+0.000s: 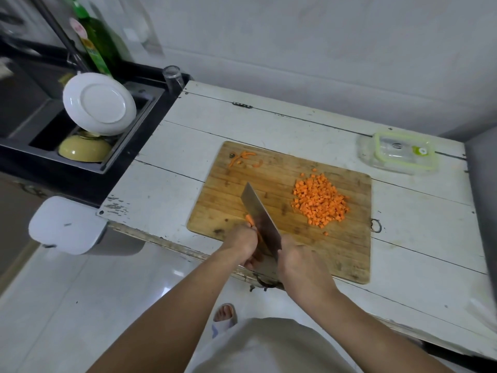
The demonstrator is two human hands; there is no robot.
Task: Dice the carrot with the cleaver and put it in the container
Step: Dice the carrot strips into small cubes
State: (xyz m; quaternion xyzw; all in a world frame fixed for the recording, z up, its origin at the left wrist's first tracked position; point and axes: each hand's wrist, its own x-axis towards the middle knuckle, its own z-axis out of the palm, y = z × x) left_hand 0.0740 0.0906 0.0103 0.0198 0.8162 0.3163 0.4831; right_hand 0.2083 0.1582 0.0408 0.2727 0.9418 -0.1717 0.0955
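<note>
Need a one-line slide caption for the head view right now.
Right hand holds the cleaver over the carrot steadied by the left hand; dice piled on the board.

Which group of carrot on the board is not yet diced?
The carrot strips held under the left hand, against the cleaver. The pile is cubes; the far-corner bits are thin scraps.

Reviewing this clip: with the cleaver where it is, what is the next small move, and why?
Probably another chop: the right hand grips the steel cleaver beside the remaining orange carrot piece that the left hand holds on the wooden cutting board. The diced carrot pile is not yet in the clear green-rimmed container.
</note>
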